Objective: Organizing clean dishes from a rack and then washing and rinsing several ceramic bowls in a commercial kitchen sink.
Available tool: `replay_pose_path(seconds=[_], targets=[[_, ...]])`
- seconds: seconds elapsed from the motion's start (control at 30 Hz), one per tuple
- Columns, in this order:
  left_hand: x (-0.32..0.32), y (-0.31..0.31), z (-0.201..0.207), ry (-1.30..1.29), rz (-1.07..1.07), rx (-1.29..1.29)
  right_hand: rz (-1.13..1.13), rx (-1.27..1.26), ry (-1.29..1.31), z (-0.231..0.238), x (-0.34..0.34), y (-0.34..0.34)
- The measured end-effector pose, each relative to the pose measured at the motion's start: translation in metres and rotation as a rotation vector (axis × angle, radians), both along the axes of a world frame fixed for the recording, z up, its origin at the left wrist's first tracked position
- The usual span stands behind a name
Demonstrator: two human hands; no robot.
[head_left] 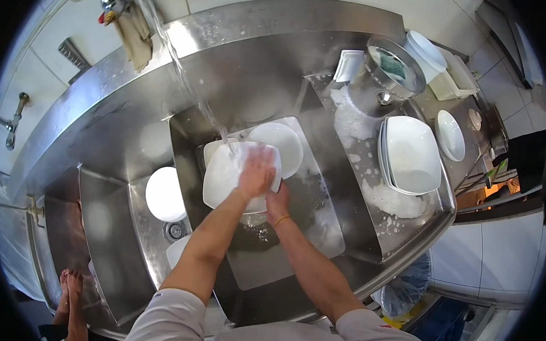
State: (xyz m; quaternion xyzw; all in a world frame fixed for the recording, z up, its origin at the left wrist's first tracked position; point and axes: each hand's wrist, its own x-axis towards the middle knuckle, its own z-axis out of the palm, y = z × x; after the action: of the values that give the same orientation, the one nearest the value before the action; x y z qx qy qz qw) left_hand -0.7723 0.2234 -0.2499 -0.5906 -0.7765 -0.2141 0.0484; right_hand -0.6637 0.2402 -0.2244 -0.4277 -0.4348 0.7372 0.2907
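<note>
A white square plate (pixel 221 180) is tilted under a stream of water over the middle sink basin. My right hand (pixel 277 204) grips its near right edge, with the fingers partly hidden beneath. My left hand (pixel 258 173) lies flat on the plate's upper face, its fingers stretched out and blurred by motion. Just behind is a round white dish (pixel 284 145), low in the basin. The rim of another pale dish (pixel 213 148) shows past the plate's far left edge.
Stacked white square dishes (pixel 412 153) stand on the sudsy right drainboard, near an oval white bowl (pixel 450 135) and a steel pot (pixel 383 84) holding a green scouring pad (pixel 392 65). More white dishes (pixel 166 194) sit in the left basin. Another person's hands (pixel 71 280) show at lower left.
</note>
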Motion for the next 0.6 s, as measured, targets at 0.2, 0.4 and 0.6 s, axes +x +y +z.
replay_pose_path(seconds=[0.2, 0.4, 0.6], targets=[[-0.053, 0.037, 0.035, 0.382, 0.05, -0.008, 0.227, -0.087, -0.159, 0.056, 0.026, 0.052], [-0.045, 0.015, 0.071, -0.599, 0.742, -0.313, -0.289, 0.229, 0.039, 0.02, 0.011, 0.066], [0.057, 0.016, 0.072, -1.914, 0.349, 0.775, -0.316, -0.25, 0.315, 0.013, 0.03, 0.079]])
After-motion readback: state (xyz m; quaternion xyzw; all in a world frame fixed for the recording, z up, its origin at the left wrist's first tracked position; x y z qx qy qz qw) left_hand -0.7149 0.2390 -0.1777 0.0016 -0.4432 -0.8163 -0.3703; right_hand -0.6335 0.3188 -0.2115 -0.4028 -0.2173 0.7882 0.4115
